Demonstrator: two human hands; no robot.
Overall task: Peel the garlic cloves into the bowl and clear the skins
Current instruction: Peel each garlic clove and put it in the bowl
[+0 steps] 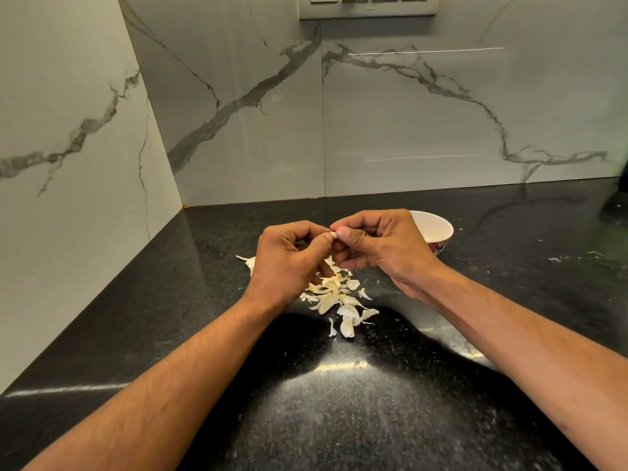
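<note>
Both hands meet above the black counter (373, 402). My left hand (289, 263) and my right hand (380, 243) pinch a small pale garlic clove (333, 235) between thumbs and fingertips; most of the clove is hidden by the fingers. Below the hands lies a loose pile of garlic skins and cloves (336, 297). Another pale garlic piece (249, 261) pokes out left of my left hand. A white bowl (436, 229) with a patterned outside stands just behind my right hand; its inside is not visible.
Marble-look walls close the corner at the left and back of the counter. A switch panel (368, 5) sits high on the back wall. Small skin flecks (560, 258) dot the counter to the right. A dark object (615, 209) stands at the far right edge.
</note>
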